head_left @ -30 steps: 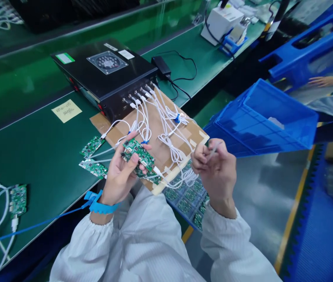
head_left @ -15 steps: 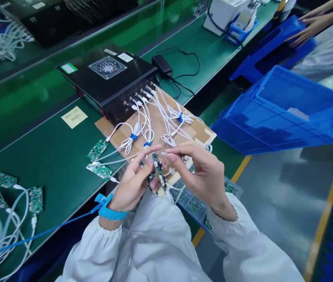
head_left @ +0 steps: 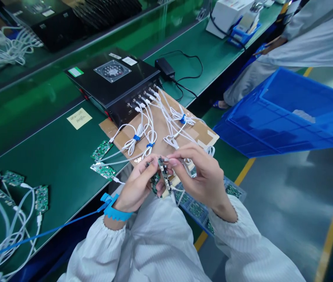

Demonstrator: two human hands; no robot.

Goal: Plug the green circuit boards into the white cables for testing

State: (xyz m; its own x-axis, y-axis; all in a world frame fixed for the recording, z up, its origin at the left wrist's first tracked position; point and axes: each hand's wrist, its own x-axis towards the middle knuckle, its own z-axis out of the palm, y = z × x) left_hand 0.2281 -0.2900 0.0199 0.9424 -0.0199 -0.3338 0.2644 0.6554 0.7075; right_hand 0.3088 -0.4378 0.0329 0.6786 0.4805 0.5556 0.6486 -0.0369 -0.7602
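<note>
Green bench (head_left: pixel 51 152): topped by the black box (head_left: pixel 107 88).
Circuit boards (head_left: pixel 164 175): held in front of the box.
Left hand (head_left: pixel 136 182): fingers curled closed around the boards.
Right hand (head_left: pixel 203 174): fingertips nearly pinched beside them; contents cannot be told.
White cables (head_left: pixel 138 131): plugged into the box.

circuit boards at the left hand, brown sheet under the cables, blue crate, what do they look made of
Circuit boards: probably green resin laminate, with small parts mounted on them. Brown sheet: likely cardboard, matt, with pale tape at a corner. Blue crate: probably moulded plastic, smooth, slightly glossy, ribbed walls.
</note>
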